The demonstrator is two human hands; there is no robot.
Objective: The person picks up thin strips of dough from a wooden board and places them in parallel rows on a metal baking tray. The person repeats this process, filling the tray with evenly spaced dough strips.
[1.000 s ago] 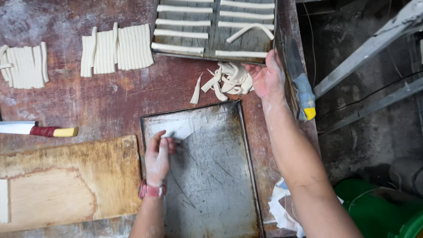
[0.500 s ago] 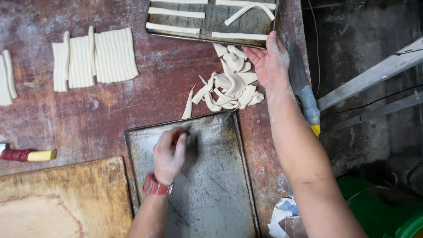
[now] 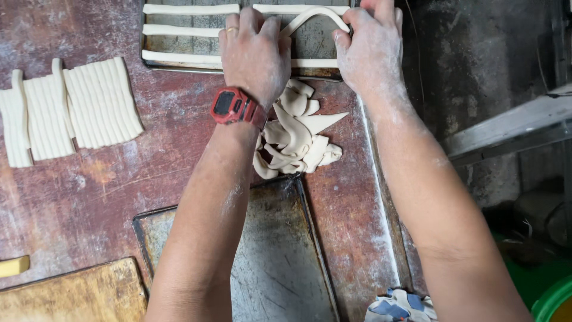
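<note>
My left hand, with a red watch on its wrist, lies palm down over the near rim of the far baking tray. Its fingers reach across the long white dough strips laid in the tray. My right hand, dusted with flour, grips the tray's near right corner, and its thumb touches a bent dough strip. A pile of dough scraps lies on the reddish table between my forearms, just below the tray.
An empty grey baking tray lies under my left forearm. Cut dough strips are lined up at the left. A wooden board and a yellow handle are at the bottom left. A cloth and a green bucket are at the lower right.
My left hand left the empty near tray and went up to the far tray's rim. My right hand moved from the dough scraps to the far tray's right corner.
</note>
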